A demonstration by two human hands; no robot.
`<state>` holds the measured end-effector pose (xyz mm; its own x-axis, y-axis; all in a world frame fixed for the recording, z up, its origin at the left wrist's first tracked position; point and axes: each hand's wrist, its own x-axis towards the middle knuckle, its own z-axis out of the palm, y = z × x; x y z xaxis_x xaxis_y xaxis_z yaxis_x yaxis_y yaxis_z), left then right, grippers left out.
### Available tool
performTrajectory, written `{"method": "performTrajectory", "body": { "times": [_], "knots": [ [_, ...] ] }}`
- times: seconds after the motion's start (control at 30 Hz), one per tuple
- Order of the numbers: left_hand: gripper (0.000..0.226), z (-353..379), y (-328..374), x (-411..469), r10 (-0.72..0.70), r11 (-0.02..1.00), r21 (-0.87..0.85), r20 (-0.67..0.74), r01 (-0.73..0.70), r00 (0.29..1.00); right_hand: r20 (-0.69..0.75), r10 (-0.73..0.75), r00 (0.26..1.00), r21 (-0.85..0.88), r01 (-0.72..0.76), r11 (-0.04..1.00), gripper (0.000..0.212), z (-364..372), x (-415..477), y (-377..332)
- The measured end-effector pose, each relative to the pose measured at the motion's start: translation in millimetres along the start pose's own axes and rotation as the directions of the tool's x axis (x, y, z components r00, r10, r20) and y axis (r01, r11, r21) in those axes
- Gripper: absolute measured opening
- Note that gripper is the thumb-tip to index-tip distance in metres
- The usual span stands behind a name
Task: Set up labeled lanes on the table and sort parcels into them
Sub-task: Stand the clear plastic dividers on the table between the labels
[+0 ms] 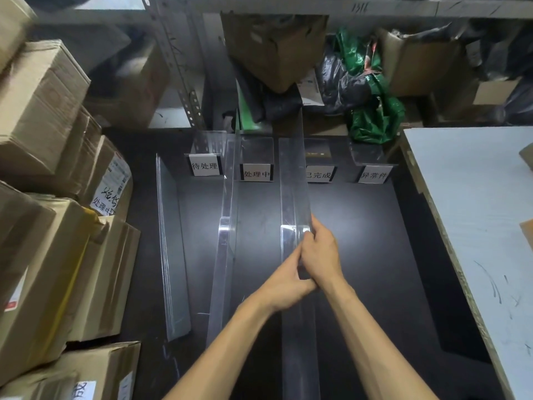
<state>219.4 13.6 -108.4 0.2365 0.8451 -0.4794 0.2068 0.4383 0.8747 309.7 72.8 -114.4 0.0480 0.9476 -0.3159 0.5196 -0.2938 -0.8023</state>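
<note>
Hands meet over a dark table (360, 255), seen from your head looking down. Your left hand (284, 287) and right hand (320, 255) both grip the top edge of a clear divider (294, 197) that stands upright on its edge and runs away from you. The fingers (305, 236) of the right hand curl closed over that edge; the left hand's fingers are wrapped on the same edge just behind, touching the right hand.

A second clear divider (227, 215) stands to the left, roughly parallel. Farther left, a stack of clear sheets (170, 241) stands on edge.

At the far side of the table four clear stands hold white labels printed in Chinese. From left to right: first label (205, 166), second label (256, 174), third label (319, 174), fourth label (373, 175). The held divider passes between the second and third labels.

Cardboard parcels (43, 116) are piled along the left, some with handwritten labels. A pale board (473, 203) lies to the right. Beyond the table, a metal shelf (184, 82) holds boxes and green and black bags (372, 111).
</note>
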Motion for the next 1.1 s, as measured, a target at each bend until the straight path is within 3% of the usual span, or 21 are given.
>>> {"method": "performTrajectory", "body": {
  "times": [0.5, 0.83, 1.0, 1.1],
  "knots": [
    [0.080, 2, 2, 0, -0.023, 1.000, -0.004, 0.034, 0.023, 0.999, -0.016, 0.013, 1.000, 0.022, -0.012, 1.000, 0.042, -6, -5, -3],
    [0.081, 3, 5, -4, -0.048, 0.999, -0.009, 0.034, 0.048, 0.998, 0.054, 0.064, 0.996, 0.099, -0.069, 0.993, 0.032, -8, -10, -10],
    [0.084, 6, 10, -6, -0.061, 0.998, -0.006, 0.050, 0.062, 0.997, 0.109, 0.112, 0.988, 0.086, -0.122, 0.989, 0.061, -11, -12, -9],
    [0.095, 4, 5, -10, -0.044, 0.999, -0.011, 0.031, 0.045, 0.999, 0.022, 0.072, 0.997, 0.101, -0.074, 0.992, 0.068, -13, -20, -11]
  ]
}}
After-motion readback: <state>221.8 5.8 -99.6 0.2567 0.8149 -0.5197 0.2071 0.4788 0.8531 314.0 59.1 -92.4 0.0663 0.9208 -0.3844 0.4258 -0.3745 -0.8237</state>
